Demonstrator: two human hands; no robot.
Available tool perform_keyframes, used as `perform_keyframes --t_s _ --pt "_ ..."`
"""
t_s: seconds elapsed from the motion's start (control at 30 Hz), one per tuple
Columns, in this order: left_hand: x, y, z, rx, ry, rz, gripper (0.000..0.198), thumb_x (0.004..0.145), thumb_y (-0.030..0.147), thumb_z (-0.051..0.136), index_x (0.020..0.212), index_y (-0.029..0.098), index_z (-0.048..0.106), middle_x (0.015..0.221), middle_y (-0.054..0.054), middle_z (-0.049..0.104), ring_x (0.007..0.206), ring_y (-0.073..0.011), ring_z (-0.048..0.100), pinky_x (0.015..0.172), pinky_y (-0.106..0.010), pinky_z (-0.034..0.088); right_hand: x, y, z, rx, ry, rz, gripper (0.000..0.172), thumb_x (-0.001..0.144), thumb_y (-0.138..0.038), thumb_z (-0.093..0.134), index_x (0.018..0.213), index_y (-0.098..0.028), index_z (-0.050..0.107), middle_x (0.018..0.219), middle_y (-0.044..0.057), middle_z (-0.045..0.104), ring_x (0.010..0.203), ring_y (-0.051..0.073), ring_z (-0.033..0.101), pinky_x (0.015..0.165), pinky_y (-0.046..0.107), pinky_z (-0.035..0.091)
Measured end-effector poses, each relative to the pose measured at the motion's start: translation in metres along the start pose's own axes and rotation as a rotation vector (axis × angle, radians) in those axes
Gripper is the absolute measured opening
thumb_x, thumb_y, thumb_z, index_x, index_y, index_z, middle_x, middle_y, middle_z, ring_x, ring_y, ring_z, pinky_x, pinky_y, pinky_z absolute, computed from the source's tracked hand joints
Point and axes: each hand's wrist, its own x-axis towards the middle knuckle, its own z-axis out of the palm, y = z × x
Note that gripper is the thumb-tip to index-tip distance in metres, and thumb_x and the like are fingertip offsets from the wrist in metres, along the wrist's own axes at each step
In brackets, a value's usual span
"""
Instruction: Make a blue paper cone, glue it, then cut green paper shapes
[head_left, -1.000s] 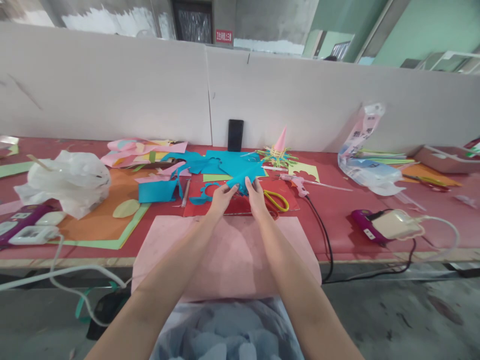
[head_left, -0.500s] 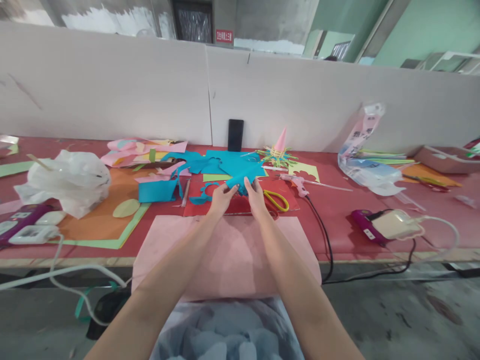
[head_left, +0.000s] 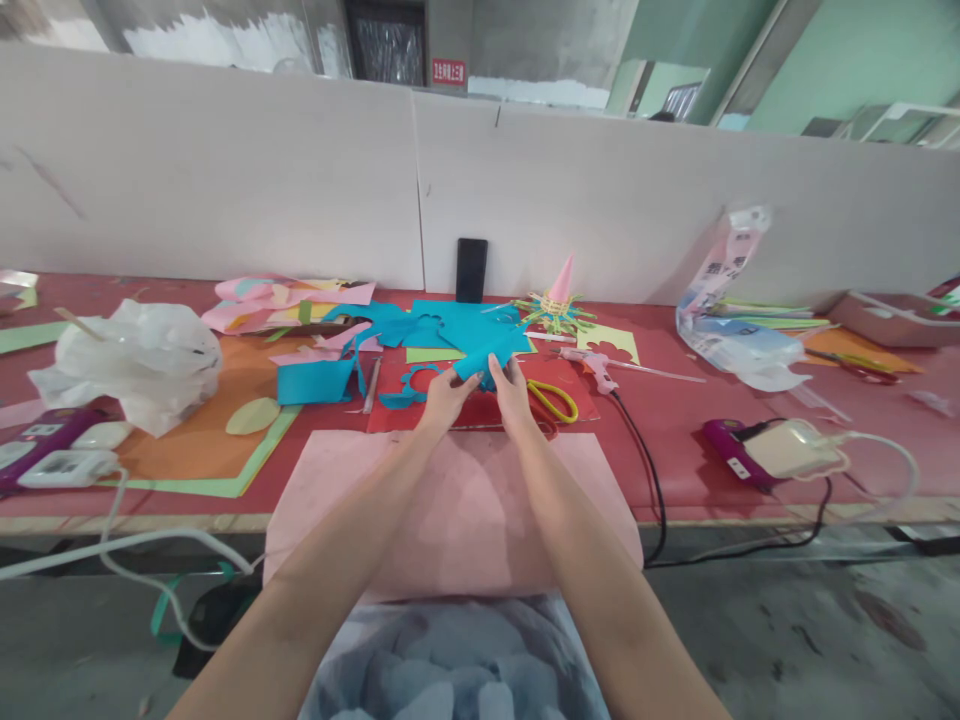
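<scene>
Between both hands, a piece of blue paper [head_left: 484, 357] is held above the table, looking curled or rolled. My left hand [head_left: 448, 396] is closed on its left end. My right hand [head_left: 511, 391] grips its near right side with the thumb in front. The fingers behind the paper are hidden. Just right of my right hand lie scissors with yellow handles [head_left: 553, 400]. A pink glue gun [head_left: 598, 370] rests farther right. Blue paper scraps [head_left: 315, 383] lie left of my hands, and a pink paper cone [head_left: 562, 280] on a yellow-green fringed base stands behind.
A black phone [head_left: 471, 270] leans on the white partition [head_left: 262, 180]. A crumpled white plastic bag [head_left: 139, 355] sits at left on orange paper [head_left: 202, 440]. Purple power strips [head_left: 739, 460] lie at both sides, with cables over the edge. A pink sheet [head_left: 457, 520] covers the near edge.
The blue paper has turned slightly between my fingers, and my left hand has shifted a little to the right. Everything else stays in place.
</scene>
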Motion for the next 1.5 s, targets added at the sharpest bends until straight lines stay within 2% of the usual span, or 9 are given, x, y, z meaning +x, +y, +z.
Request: perform_keyframes --t_s 0.17,0.3,0.53,0.83,0.93,1.13,1.33,1.5 --pt "-0.001 0.001 -0.001 0.016 -0.002 0.003 0.040 0.066 0.048 0.061 0.082 0.012 0.066 0.068 -0.003 0.063 0.064 -0.0164 0.055 0.066 -0.029 0.044 0.000 0.000 0.001 0.011 -0.043 -0.017 0.044 0.070 -0.043 0.060 0.108 -0.023 0.052 0.108 0.002 0.061 0.097 0.017 0.057 0.084 0.032 0.047" --pt "-0.003 0.006 0.000 -0.021 -0.032 0.035 0.037 0.067 0.047 0.060 0.082 0.014 0.065 0.071 -0.003 0.063 0.067 -0.0161 0.055 0.067 -0.028 0.044 0.000 0.000 0.001 0.013 -0.025 -0.027 0.044 0.068 -0.041 0.063 0.107 -0.023 0.053 0.105 0.002 0.062 0.095 0.017 0.057 0.083 0.032 0.047" --pt "-0.001 0.006 0.000 -0.012 0.040 0.064 0.033 0.075 0.046 0.050 0.061 0.016 0.052 0.061 0.000 0.057 0.059 -0.0118 0.050 0.060 -0.024 0.039 -0.001 -0.001 0.000 0.092 0.045 0.046 0.043 0.068 -0.043 0.062 0.105 -0.022 0.054 0.099 0.002 0.063 0.080 0.015 0.060 0.072 0.029 0.050" --pt "-0.004 0.009 -0.002 0.065 0.084 0.091 0.030 0.072 0.044 0.054 0.059 0.017 0.053 0.059 0.001 0.056 0.059 -0.0128 0.050 0.062 -0.025 0.039 0.000 -0.001 0.001 0.073 -0.037 -0.011 0.049 0.066 -0.040 0.064 0.111 -0.024 0.051 0.105 0.001 0.062 0.096 0.017 0.058 0.086 0.033 0.046" --pt "-0.004 0.008 -0.001 0.038 0.037 0.107 0.027 0.070 0.043 0.057 0.063 0.017 0.057 0.062 0.000 0.058 0.062 -0.0132 0.052 0.064 -0.025 0.041 0.001 -0.001 0.000 0.089 0.021 0.014 0.049 0.065 -0.041 0.064 0.109 -0.024 0.051 0.103 0.001 0.063 0.095 0.017 0.058 0.086 0.034 0.047" --pt "-0.004 0.003 0.004 -0.174 -0.140 0.051 0.032 0.068 0.037 0.060 0.091 0.015 0.061 0.091 -0.007 0.065 0.079 -0.0176 0.060 0.069 -0.029 0.047 0.000 -0.005 -0.001 0.169 0.047 0.080 0.041 0.067 -0.045 0.061 0.103 -0.025 0.053 0.094 -0.001 0.065 0.084 0.014 0.061 0.079 0.030 0.049" --pt "0.001 -0.005 0.003 -0.147 -0.088 0.037 0.033 0.070 0.041 0.057 0.091 0.015 0.061 0.089 -0.007 0.065 0.074 -0.0174 0.060 0.064 -0.029 0.050 0.001 -0.005 -0.002 0.242 0.045 0.146 0.036 0.064 -0.040 0.066 0.093 -0.025 0.054 0.083 -0.004 0.064 0.069 0.011 0.059 0.074 0.028 0.050" --pt "0.001 -0.004 0.001 -0.156 -0.065 0.020 0.032 0.071 0.042 0.057 0.087 0.015 0.059 0.082 -0.005 0.065 0.074 -0.0166 0.061 0.065 -0.027 0.049 0.000 -0.004 -0.001 0.230 -0.017 0.163 0.034 0.064 -0.041 0.065 0.093 -0.025 0.054 0.080 -0.004 0.064 0.067 0.010 0.059 0.072 0.028 0.050"
